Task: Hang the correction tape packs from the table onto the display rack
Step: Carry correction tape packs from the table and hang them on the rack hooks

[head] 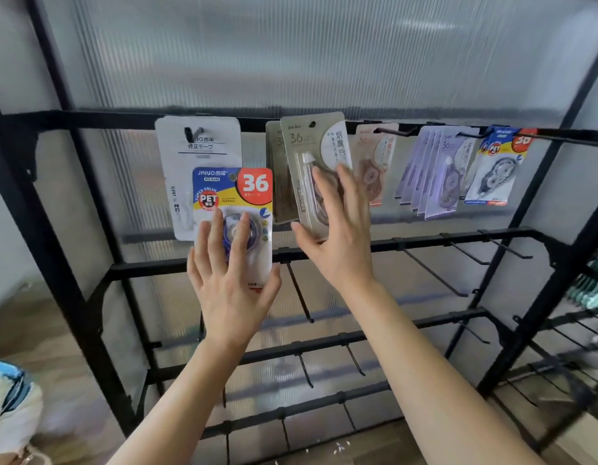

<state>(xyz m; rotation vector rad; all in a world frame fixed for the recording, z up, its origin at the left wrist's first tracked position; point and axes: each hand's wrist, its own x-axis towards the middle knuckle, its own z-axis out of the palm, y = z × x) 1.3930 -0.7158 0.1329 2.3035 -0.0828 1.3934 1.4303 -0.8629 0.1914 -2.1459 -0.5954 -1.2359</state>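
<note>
Blue pack [232,196]: upright, long axis vertical, printed face and red "36" toward the camera; held in the air just below the top rail [89,119] of the display rack [556,260], overlapping the lower half of the white pack [198,152]
Beige pack [302,152]: hangs from a hook [312,124] on the top rail, right of the white pack; long axis near vertical, lower end swung a little to the right, face toward the camera
Count along the top rail, left to right: one white pack; two beige, the second beige pack [274,169] behind the first; one pink pack [371,162]; a fanned bunch of lilac packs [435,172], about five, the count uncertain; one far blue pack [499,162]
Count in hand: one
Left hand [230,283]: below the top rail, back to the camera, fingers spread and pointing up over the blue pack's lower front, thumb hooked at its right edge, gripping it
Right hand [337,239]: fingers straight, pointing up, lying flat on the beige pack's front; thumb stretched left at its lower edge; it clasps nothing
</note>
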